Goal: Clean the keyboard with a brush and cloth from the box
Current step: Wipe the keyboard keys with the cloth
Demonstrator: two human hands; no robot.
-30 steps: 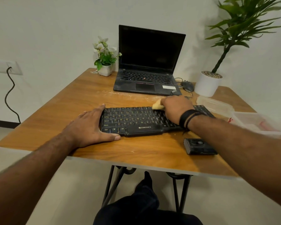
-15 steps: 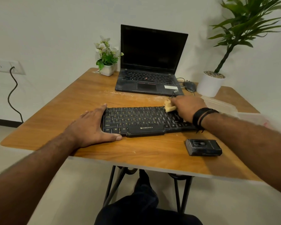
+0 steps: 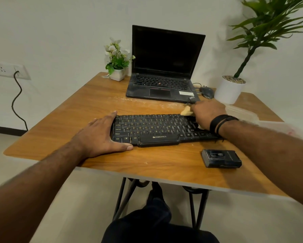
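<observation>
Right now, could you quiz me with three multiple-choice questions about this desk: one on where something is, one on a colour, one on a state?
1. Where is the small white flower pot?
A. left of the laptop
B. on the keyboard
C. on the floor

2. What colour is the cloth in the right hand?
A. blue
B. pale yellow
C. red

3. What state is the laptop screen in?
A. closed
B. open and lit
C. open and dark

Answers: 1 A, the pot stands beside the laptop's left edge. 2 B, a yellowish wad shows past the fingers. 3 C, the lid is up and the screen black.
</observation>
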